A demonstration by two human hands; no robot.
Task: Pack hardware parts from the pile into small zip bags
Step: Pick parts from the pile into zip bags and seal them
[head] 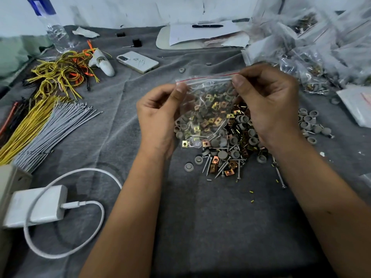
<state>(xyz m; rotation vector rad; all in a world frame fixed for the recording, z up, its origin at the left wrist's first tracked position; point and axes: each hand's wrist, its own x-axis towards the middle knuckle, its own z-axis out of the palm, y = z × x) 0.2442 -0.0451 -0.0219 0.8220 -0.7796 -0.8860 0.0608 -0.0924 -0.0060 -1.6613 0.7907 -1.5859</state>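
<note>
Now both hands hold a small clear zip bag (pixel 204 109) up over the pile (pixel 230 145) of hardware on the grey cloth (pixel 200 217). The left hand (pixel 158 117) pinches the bag's top left corner between thumb and fingers, the other fingers curled. The right hand (pixel 269 101) pinches the top right end of the red-lined zip strip, thumb in front. The strip runs taut between the two pinches, tilted up toward the right. The bag already has parts in its lower half: gold and copper square clips, grey caps and a screw or two. Whether the zip is sealed cannot be told.

The pile lies just under and behind the bag, with screws, clips and caps spilling toward the viewer and more caps to the right. Filled bags (pixel 313 47) heap at the far right. At left lie wires (pixel 60 73), grey ties (pixel 54 129), a phone (pixel 137 62), a bottle (pixel 52 25) and a white charger (pixel 38 205) with its cable.
</note>
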